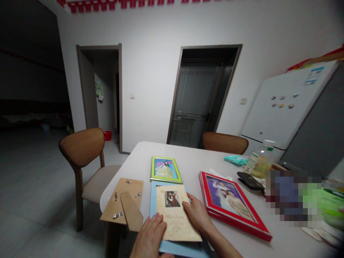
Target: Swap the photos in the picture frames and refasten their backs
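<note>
I have left hand (151,232) flat, right hand (198,215) grip unclear, both touching cream frame insert (176,219) between them, long axis pointing away.

We look from the person's head, forward and down over the table (192,163). The left hand (150,234) and right hand (198,214) lie near, low in view; the wall (150,68) faces us well beyond.

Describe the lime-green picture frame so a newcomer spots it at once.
Start at the white round-cornered table. On it, beyond the cream printed card, lies the lime-green rectangular picture frame. Its green border sets it apart from the red-bordered picture frame to its right.
</note>
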A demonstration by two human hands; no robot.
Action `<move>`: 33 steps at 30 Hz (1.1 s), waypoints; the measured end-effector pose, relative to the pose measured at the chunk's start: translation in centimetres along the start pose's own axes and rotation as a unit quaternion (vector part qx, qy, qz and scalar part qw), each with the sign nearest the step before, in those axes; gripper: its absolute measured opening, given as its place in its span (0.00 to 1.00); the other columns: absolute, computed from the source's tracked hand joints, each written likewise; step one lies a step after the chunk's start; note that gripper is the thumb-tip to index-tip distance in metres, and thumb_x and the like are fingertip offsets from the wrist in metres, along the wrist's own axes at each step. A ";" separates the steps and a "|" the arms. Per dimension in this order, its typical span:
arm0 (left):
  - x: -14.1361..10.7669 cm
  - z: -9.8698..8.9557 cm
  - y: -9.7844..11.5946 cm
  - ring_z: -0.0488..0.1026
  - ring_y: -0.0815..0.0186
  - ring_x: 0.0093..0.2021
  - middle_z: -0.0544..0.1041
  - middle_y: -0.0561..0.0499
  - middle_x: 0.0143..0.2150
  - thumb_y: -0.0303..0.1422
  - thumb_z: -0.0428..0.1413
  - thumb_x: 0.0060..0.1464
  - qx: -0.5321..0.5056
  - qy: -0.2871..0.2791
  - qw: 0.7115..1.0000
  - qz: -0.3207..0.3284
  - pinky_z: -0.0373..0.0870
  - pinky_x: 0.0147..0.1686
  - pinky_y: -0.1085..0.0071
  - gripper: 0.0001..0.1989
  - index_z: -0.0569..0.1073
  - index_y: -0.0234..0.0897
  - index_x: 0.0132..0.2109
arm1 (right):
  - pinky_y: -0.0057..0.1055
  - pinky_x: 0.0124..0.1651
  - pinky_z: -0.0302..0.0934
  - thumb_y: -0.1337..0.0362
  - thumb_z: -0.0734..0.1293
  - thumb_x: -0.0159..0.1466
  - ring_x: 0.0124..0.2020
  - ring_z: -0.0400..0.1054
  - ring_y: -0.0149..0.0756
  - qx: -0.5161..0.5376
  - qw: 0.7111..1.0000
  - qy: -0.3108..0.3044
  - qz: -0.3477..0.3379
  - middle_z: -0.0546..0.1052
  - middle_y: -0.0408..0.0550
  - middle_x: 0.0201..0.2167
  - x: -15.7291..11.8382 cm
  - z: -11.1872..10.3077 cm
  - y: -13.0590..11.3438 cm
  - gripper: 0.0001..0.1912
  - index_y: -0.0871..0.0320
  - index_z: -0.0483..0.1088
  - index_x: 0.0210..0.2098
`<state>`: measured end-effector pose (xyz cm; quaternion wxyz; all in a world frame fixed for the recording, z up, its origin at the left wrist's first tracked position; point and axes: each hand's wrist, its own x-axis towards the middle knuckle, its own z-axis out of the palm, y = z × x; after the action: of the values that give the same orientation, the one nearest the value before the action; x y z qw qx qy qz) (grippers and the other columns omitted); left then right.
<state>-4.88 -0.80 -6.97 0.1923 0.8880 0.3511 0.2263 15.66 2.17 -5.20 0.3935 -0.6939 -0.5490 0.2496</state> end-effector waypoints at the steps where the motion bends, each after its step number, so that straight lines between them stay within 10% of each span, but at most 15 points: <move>1: 0.1 -0.2 0.3 0.56 0.52 0.55 0.61 0.39 0.54 0.33 0.60 0.34 0.004 -0.011 1.000 -0.006 0.52 0.52 0.52 0.32 0.63 0.35 0.50 | 0.26 0.36 0.59 0.67 0.54 0.50 0.38 0.67 0.37 -0.019 1.000 0.003 -0.004 0.72 0.52 0.43 0.0 0.0 -0.1 0.22 0.63 0.64 0.44; 11: 0.4 -1.1 1.6 0.56 0.52 0.54 0.63 0.39 0.54 0.28 0.59 0.33 0.016 -0.045 0.998 -0.030 0.53 0.52 0.54 0.28 0.65 0.34 0.47 | 0.33 0.33 0.55 0.56 0.56 0.55 0.34 0.67 0.42 -0.343 0.938 0.013 -0.051 0.71 0.56 0.33 -1.4 -0.1 -1.1 0.17 0.60 0.67 0.36; 18: -0.5 -1.5 0.7 0.58 0.55 0.54 0.62 0.41 0.54 0.28 0.58 0.33 -0.015 -0.021 1.000 -0.017 0.55 0.52 0.59 0.29 0.65 0.37 0.48 | 0.32 0.35 0.55 0.59 0.60 0.53 0.36 0.66 0.41 -0.335 0.940 0.047 -0.050 0.69 0.54 0.37 -0.6 -0.3 -0.2 0.31 0.60 0.50 0.54; 22: -2.5 -4.0 -2.7 0.55 0.57 0.56 0.59 0.46 0.57 0.25 0.56 0.33 0.012 0.060 0.995 -0.077 0.53 0.53 0.59 0.32 0.63 0.41 0.50 | 0.30 0.37 0.55 0.59 0.56 0.56 0.37 0.65 0.37 -0.249 0.962 0.028 -0.104 0.68 0.53 0.39 -1.0 0.2 -1.2 0.22 0.58 0.60 0.49; 27: -4.3 -6.4 -8.4 0.54 0.59 0.56 0.60 0.43 0.56 0.23 0.53 0.33 0.141 0.113 0.956 -0.230 0.51 0.54 0.62 0.30 0.63 0.32 0.50 | 0.31 0.42 0.53 0.59 0.59 0.55 0.39 0.62 0.38 -0.148 0.960 -0.091 -0.220 0.70 0.52 0.37 -3.1 4.6 -6.0 0.17 0.58 0.67 0.41; 33: -4.6 -6.8 -10.4 0.61 0.64 0.52 0.67 0.47 0.51 0.22 0.50 0.36 0.134 0.131 0.956 -0.227 0.56 0.52 0.67 0.24 0.66 0.36 0.46 | 0.38 0.41 0.53 0.55 0.66 0.44 0.39 0.60 0.44 -0.190 0.945 -0.109 -0.243 0.68 0.51 0.36 -3.9 11.4 -9.0 0.24 0.56 0.67 0.39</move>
<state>-17.05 4.23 -7.79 0.0700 0.7650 0.5929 0.2415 0.61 2.33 -4.64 0.2411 -0.5694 -0.7779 0.1115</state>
